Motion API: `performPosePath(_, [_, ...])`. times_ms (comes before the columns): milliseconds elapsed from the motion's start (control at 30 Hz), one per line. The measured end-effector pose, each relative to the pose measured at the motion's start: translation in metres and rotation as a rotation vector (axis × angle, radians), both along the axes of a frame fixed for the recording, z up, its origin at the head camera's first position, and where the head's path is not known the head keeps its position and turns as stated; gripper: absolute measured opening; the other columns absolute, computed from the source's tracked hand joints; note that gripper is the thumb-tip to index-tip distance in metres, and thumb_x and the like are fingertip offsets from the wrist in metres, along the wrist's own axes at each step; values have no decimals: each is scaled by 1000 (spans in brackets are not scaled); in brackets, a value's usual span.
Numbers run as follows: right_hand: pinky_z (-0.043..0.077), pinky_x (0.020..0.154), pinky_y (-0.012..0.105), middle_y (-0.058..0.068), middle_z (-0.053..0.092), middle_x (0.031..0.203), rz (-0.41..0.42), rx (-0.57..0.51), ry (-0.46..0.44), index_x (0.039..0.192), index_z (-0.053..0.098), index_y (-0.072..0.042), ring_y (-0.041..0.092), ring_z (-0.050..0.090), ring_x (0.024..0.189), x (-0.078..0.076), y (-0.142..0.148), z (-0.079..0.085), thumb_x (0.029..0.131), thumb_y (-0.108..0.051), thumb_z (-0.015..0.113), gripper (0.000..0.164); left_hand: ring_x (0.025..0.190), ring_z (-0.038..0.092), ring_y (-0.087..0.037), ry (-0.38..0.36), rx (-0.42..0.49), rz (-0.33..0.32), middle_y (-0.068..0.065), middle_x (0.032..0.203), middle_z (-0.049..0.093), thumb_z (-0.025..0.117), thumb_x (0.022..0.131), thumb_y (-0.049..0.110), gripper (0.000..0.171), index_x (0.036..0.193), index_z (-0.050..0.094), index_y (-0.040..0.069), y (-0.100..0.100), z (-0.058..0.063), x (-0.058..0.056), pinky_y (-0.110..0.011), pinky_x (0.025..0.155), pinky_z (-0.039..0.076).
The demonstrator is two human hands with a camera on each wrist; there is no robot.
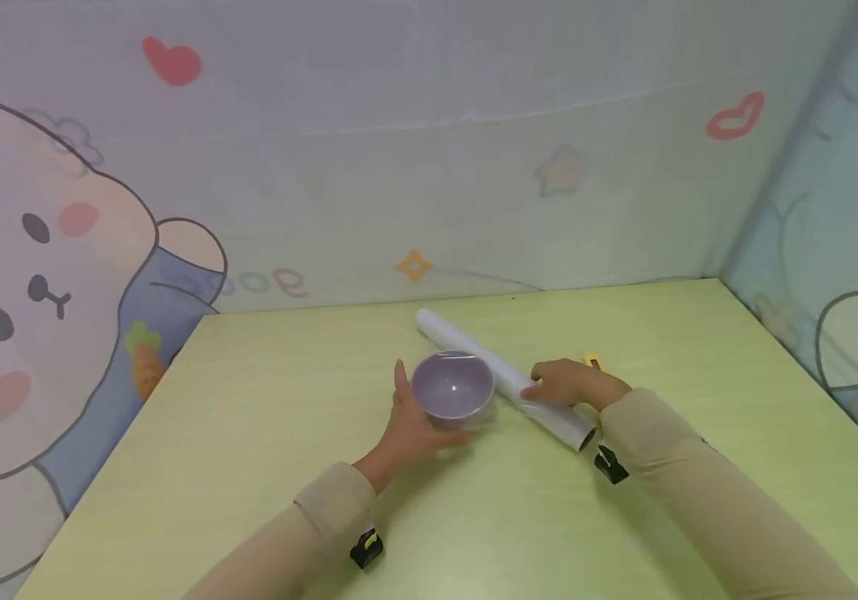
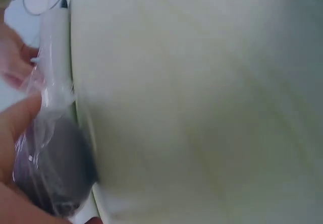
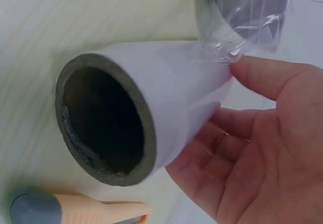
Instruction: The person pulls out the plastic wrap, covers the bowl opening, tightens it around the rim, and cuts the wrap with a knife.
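Observation:
A lavender bowl (image 1: 453, 387) stands mouth up at mid-table, with clear cling film (image 2: 38, 133) wrapped over it. My left hand (image 1: 409, 427) holds it from the near left side, thumb and fingers spread around its wall. Close by, a long white roll of cling film (image 1: 466, 337) lies diagonally on the table, its hollow grey core (image 3: 103, 120) showing at the near end. My right hand (image 1: 569, 383) grips this roll toward that end. In the right wrist view, the thumb lies right at crinkled film reaching from the roll to the bowl.
A yellow-orange utility knife (image 3: 96, 209) with a dark grey end lies just right of the roll, partly hidden by the right hand in the head view. The pale yellow-green table (image 1: 248, 467) ends at a printed cloth backdrop (image 1: 368, 183) behind and at the right.

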State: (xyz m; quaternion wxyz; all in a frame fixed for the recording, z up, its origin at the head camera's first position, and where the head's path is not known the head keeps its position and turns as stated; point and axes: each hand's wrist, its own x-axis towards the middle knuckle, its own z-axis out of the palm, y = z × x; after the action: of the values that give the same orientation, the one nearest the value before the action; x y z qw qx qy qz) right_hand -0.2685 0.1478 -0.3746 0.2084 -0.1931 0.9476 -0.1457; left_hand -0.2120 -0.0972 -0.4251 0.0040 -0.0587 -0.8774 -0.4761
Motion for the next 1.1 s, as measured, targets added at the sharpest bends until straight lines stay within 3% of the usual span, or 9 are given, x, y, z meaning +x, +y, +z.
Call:
performPosePath(133, [42,62,27,7,59,86,-17,-6,18,99,57,-3,17,53,73,4,-5,0,94,-31,49,30,131,32,-43,46,-19,62,-31,144,24,88,56,28,139,144,-18,7,9,3,3,-53,104,32])
performPosePath(233, [42,59,25,5,58,80,-40,-36,16,93,57,-5,15,54,70,9,-7,1,93,-31,49,27,128,38,-39,9,-39,72,-28,141,33,87,57,29,137,144,-16,5,10,7,3,-50,102,35])
performPosePath(400, [45,57,26,6,59,80,-96,-47,13,92,56,-5,16,56,69,17,-5,1,92,-33,52,29,122,45,-35,-16,-80,-13,-22,134,42,86,60,30,119,143,6,-1,2,9,-3,-48,100,37])
performPosePath(567, [45,54,25,5,58,78,-145,-46,23,90,54,-5,16,56,66,21,-1,-5,90,-36,53,31,118,47,-30,10,-81,-118,-16,129,41,86,60,26,101,137,25,3,-10,9,-11,-46,100,36])
performPosePath(800, [46,49,26,6,57,73,-184,-94,67,84,53,-4,16,55,58,30,3,-13,88,-36,56,33,118,48,-30,26,-155,-208,-19,134,38,88,57,27,105,139,27,4,-27,7,-23,-47,101,36])
performPosePath(1000, [43,47,26,6,56,71,-251,-87,94,84,52,-4,17,54,55,39,6,-15,86,-40,58,36,120,47,-29,-10,-126,-257,-17,134,39,88,57,23,106,139,23,2,-29,9,-28,-47,103,34])
performPosePath(1100, [46,49,27,7,57,74,-257,-109,53,86,52,-4,17,56,58,42,7,-12,87,-39,57,36,122,45,-32,-29,-112,-254,-20,135,39,87,57,21,112,141,16,-1,-27,9,-28,-49,105,32])
